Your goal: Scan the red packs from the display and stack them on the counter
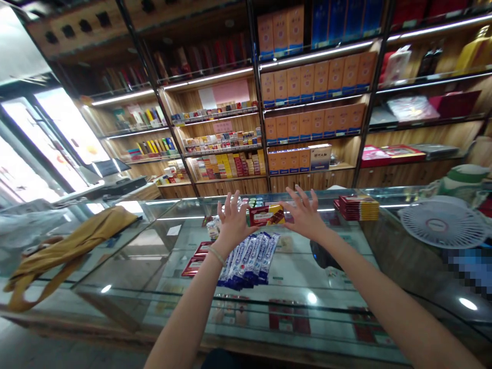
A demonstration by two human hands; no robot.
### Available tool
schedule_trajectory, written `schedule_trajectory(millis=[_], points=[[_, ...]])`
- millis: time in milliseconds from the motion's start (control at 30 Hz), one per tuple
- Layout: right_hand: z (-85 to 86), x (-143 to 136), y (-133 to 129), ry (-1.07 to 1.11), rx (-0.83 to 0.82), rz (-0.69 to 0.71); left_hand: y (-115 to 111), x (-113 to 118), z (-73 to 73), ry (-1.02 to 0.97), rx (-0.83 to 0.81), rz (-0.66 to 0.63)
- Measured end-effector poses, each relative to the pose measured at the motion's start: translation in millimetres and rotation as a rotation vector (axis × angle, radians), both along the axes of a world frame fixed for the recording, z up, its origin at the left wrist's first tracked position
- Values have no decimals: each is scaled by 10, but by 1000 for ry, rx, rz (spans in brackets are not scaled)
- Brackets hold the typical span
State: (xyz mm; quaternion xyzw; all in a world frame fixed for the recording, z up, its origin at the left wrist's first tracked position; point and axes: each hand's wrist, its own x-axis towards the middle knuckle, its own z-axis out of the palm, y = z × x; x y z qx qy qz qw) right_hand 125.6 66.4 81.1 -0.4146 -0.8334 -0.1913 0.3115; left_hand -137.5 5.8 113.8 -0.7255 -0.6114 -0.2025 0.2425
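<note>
A red and yellow snack packet [266, 216] is between my two hands above the glass counter. My left hand [233, 219] is at its left end, fingers spread, the thumb near the packet's lower edge. My right hand [305, 212] is at its right end, fingers apart and raised. Whether the fingertips touch the packet is hard to tell. Below lies a fanned row of blue and white wrapped sticks [249, 260]. Red packets [197, 259] rest left of them, partly behind my left forearm. A stack of red and yellow packets [357, 207] stands further right.
A glass display counter [146, 289] spans the front. On it are a mustard cloth bag [73, 246] at left, a dark rounded device [323, 254] by my right forearm and a white fan [442, 224] at right. Shelves with boxes [315, 125] line the wall behind.
</note>
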Motion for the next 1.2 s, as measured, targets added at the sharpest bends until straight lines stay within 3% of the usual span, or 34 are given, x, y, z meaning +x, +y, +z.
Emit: schedule_trajectory(millis=[200,433,700,1067,1200], points=[[-47,416,25,-25,-31,-90,180,396,-85,-20,-9,-48],[-141,718,83,-21,-44,-149,319,683,-147,-7,-5,-80],[-164,948,169,26,-19,-167,477,950,-175,-58,8,-77],[-284,1159,326,34,-15,-180,711,1230,-338,-107,-53,-49],[-347,1185,342,34,22,-165,741,1274,-399,-92,-5,-59]])
